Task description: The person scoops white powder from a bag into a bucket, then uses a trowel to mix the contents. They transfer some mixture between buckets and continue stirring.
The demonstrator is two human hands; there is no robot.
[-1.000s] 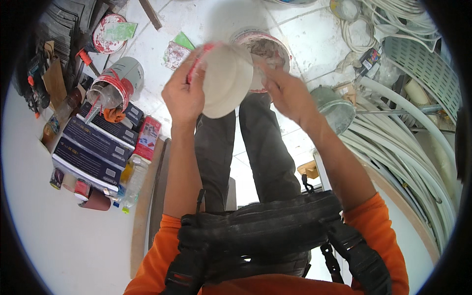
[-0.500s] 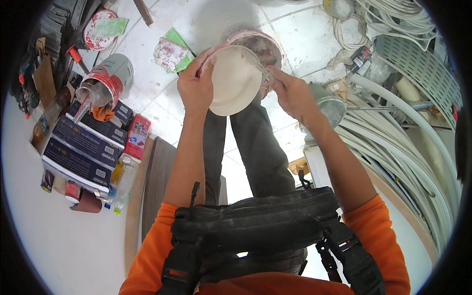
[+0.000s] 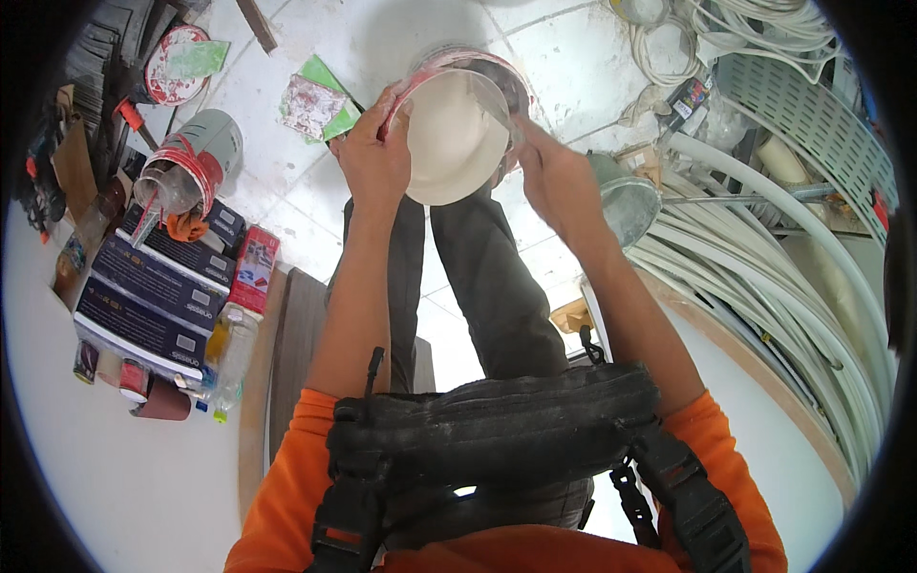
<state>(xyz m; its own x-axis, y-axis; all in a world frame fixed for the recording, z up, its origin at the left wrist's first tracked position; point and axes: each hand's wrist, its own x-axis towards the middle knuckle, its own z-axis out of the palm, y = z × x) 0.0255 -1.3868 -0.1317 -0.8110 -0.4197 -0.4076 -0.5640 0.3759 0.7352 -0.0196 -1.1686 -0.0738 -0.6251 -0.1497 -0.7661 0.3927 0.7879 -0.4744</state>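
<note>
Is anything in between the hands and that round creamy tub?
Nothing visible blocks the left hand, gripping the tub by its rim. Between the right hand and tub is only the thin grey tool it holds.

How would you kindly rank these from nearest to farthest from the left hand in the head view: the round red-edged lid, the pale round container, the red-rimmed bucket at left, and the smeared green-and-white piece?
1. Pale round container: gripped by the left hand.
2. Smeared green-and-white piece: up and left.
3. Red-rimmed bucket: farther left.
4. Round red-edged lid: upper left.
</note>
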